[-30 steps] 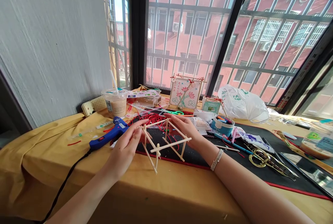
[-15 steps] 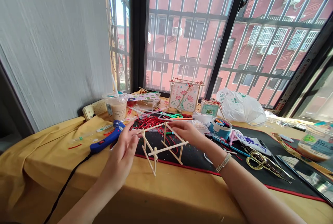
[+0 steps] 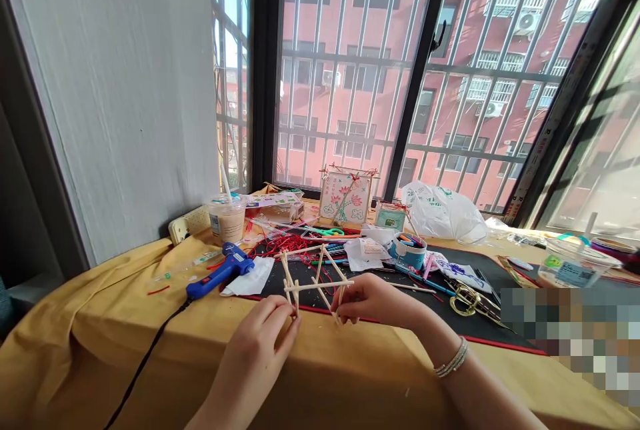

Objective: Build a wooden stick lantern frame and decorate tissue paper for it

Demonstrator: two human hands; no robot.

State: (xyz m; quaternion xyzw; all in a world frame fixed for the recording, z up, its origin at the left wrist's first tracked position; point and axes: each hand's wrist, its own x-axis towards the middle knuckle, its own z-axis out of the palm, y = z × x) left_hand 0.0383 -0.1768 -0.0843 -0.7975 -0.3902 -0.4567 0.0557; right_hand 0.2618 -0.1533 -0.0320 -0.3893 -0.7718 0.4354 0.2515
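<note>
A small open frame of thin wooden sticks (image 3: 320, 285) stands at the table's front edge, partly over the black mat. My left hand (image 3: 260, 347) is closed, its thumb and fingers pinching the frame's near left leg low down. On the other side my right hand (image 3: 375, 300) has its fingers curled round the near right leg, hiding part of it. Red cord (image 3: 287, 243) lies in a tangle just behind the frame. To the left, a blue glue gun (image 3: 220, 271) rests on the yellow cloth beside a white paper (image 3: 250, 277).
A drink cup with a straw (image 3: 226, 220) stands back left. Along the window are a stick-framed flower picture (image 3: 345, 197) and a white plastic bag (image 3: 443, 210). A blue pen holder (image 3: 407, 253), gold-handled scissors (image 3: 465, 300) and another cup (image 3: 570, 263) sit to the right.
Both hands have come down to the frame's near legs and closed on them; before, they were spread around its upper part. The frame has turned slightly. My view has shifted right.
</note>
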